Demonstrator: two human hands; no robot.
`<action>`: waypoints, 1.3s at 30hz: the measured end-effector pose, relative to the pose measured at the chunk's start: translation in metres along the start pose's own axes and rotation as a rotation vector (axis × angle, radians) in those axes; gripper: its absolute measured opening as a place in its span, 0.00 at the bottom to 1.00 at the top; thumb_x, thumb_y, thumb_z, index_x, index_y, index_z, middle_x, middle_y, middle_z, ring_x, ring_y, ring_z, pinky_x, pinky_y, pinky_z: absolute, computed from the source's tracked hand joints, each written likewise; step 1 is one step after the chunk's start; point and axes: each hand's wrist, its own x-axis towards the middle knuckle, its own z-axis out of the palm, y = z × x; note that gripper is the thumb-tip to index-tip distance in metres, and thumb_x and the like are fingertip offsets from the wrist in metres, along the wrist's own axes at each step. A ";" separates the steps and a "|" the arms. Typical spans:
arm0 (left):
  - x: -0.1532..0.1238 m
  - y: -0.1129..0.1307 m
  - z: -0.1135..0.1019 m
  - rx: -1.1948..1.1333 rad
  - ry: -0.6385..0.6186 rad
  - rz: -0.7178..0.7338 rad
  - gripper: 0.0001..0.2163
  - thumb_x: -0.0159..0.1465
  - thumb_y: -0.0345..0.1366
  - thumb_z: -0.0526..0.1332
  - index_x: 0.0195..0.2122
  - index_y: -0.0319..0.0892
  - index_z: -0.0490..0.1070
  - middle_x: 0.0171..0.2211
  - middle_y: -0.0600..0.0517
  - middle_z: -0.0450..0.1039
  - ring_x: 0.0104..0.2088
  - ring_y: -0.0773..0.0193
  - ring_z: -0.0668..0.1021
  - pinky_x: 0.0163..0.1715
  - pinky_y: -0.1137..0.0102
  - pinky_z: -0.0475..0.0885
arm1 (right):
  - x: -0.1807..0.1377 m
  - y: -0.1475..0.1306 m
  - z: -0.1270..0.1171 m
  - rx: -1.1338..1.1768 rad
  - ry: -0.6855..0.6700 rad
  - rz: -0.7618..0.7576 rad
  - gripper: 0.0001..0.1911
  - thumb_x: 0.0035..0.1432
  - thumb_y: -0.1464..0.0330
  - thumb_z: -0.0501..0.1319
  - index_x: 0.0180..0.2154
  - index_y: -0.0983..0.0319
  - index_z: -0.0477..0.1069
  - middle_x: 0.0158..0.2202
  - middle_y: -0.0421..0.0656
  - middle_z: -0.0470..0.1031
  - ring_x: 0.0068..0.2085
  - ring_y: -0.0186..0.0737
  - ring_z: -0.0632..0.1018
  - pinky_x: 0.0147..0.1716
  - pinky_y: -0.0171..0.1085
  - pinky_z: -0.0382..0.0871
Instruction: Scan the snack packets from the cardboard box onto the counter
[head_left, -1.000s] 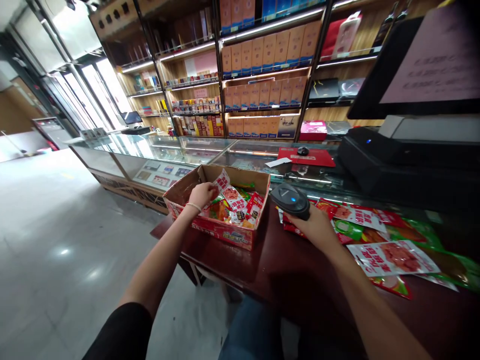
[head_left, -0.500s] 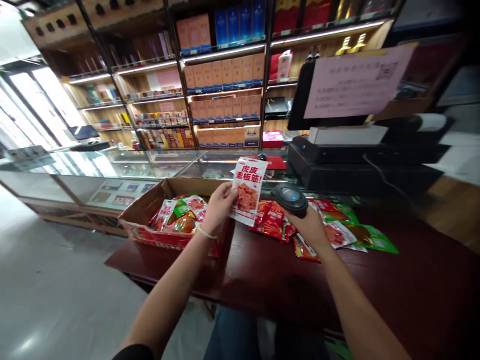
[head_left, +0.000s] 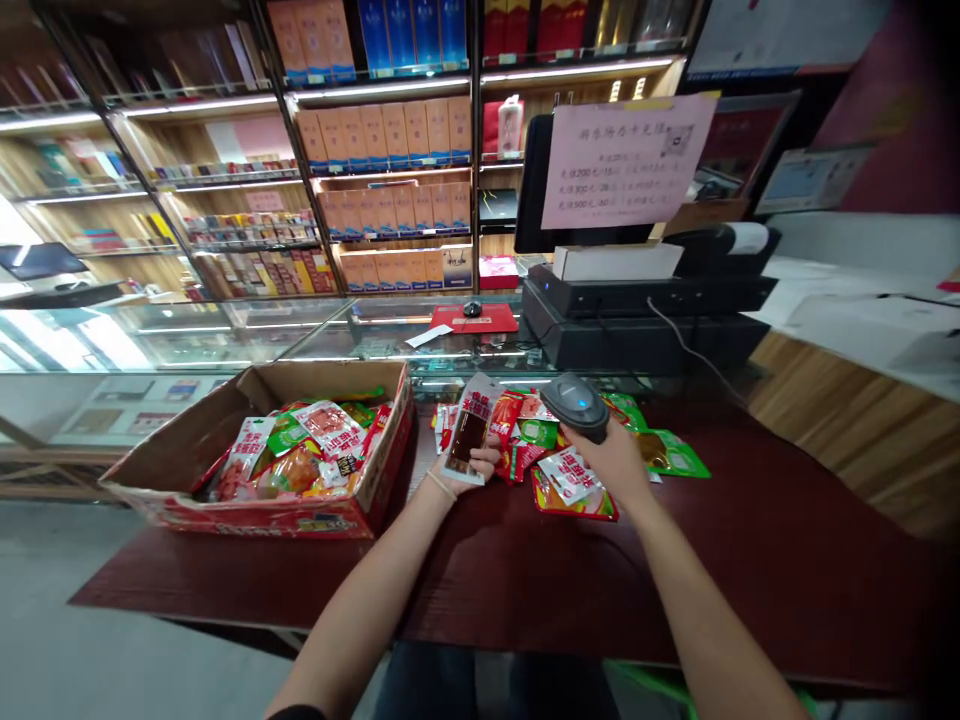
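My left hand (head_left: 480,462) holds a snack packet (head_left: 471,425) with red lettering above a dark brown panel, tilted over the table. A black barcode scanner (head_left: 576,402) with a lit blue light is gripped in my right hand (head_left: 611,455), its head near the packet. Beneath and around both hands lie several snack packets, red ones (head_left: 517,462), a white one with red lettering (head_left: 571,474) and a green one (head_left: 675,453). To the left stands an open cardboard box (head_left: 382,485) with more packets (head_left: 296,468) inside.
The dark red table (head_left: 525,590) meets a glass display counter (head_left: 337,340). Beyond the packets sit a black till base (head_left: 600,335) and a screen with a pink notice (head_left: 626,165). A mouse (head_left: 472,309) rests on a red mat (head_left: 491,320). Stocked shelves line the wall.
The packet in my left hand has been lowered and turned, showing a dark panel where a picture of red pieces was. The camera view has swung right. The scanner stays in my right hand.
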 end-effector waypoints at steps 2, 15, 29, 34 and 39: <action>0.004 0.000 -0.011 -0.018 0.009 0.026 0.05 0.66 0.36 0.58 0.35 0.39 0.66 0.27 0.53 0.60 0.20 0.73 0.64 0.16 0.79 0.60 | 0.001 0.002 0.010 0.025 -0.019 -0.017 0.21 0.53 0.54 0.64 0.42 0.62 0.76 0.38 0.49 0.82 0.41 0.55 0.81 0.37 0.44 0.73; -0.002 0.006 -0.002 0.278 0.044 0.285 0.21 0.65 0.48 0.58 0.52 0.38 0.73 0.54 0.41 0.73 0.47 0.54 0.79 0.45 0.61 0.74 | -0.013 0.020 0.027 0.052 -0.154 0.033 0.18 0.53 0.55 0.65 0.40 0.62 0.77 0.34 0.46 0.82 0.38 0.50 0.81 0.36 0.42 0.72; 0.029 -0.014 -0.022 0.406 0.422 0.799 0.22 0.48 0.39 0.74 0.42 0.44 0.70 0.43 0.51 0.79 0.43 0.62 0.80 0.43 0.69 0.74 | -0.015 0.020 0.022 -0.199 -0.231 0.031 0.21 0.53 0.58 0.64 0.48 0.56 0.72 0.40 0.45 0.81 0.42 0.54 0.80 0.37 0.43 0.70; 0.030 -0.013 -0.024 0.326 0.413 0.784 0.20 0.48 0.37 0.74 0.39 0.42 0.69 0.40 0.51 0.78 0.41 0.64 0.80 0.45 0.66 0.74 | -0.019 0.018 0.023 -0.097 -0.327 -0.022 0.24 0.53 0.60 0.65 0.52 0.53 0.67 0.41 0.42 0.81 0.42 0.52 0.81 0.39 0.42 0.71; 0.032 -0.014 -0.029 0.331 0.430 0.787 0.21 0.49 0.37 0.74 0.42 0.42 0.70 0.40 0.52 0.77 0.38 0.67 0.80 0.41 0.70 0.75 | -0.021 0.022 0.026 -0.024 -0.380 -0.068 0.24 0.53 0.61 0.66 0.52 0.52 0.68 0.41 0.41 0.81 0.43 0.51 0.80 0.42 0.43 0.72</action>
